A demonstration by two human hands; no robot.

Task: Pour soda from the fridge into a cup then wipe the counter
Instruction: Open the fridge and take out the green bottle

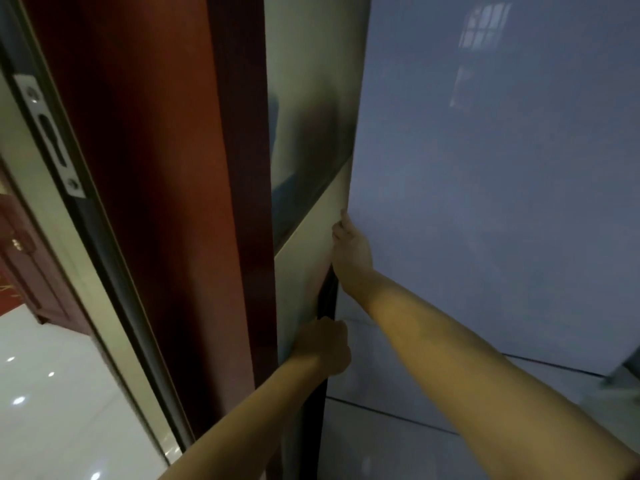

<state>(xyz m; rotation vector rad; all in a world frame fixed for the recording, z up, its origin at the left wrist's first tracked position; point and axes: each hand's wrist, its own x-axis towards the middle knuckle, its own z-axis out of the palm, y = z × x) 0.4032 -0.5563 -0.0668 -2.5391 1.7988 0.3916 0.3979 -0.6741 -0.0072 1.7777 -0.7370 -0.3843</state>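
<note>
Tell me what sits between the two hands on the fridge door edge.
In the head view, nothing but the door's left edge and the dark gap beside it runs between the right hand above and the left hand below. Both grip the fridge door.

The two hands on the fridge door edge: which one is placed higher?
The right hand is higher, its fingers hooked on the edge of the grey fridge door. The left hand grips the same edge lower down.

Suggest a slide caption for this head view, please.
Both hands, left hand below right hand, grip the left edge of the closed grey fridge door beside a reddish wooden frame.
</note>
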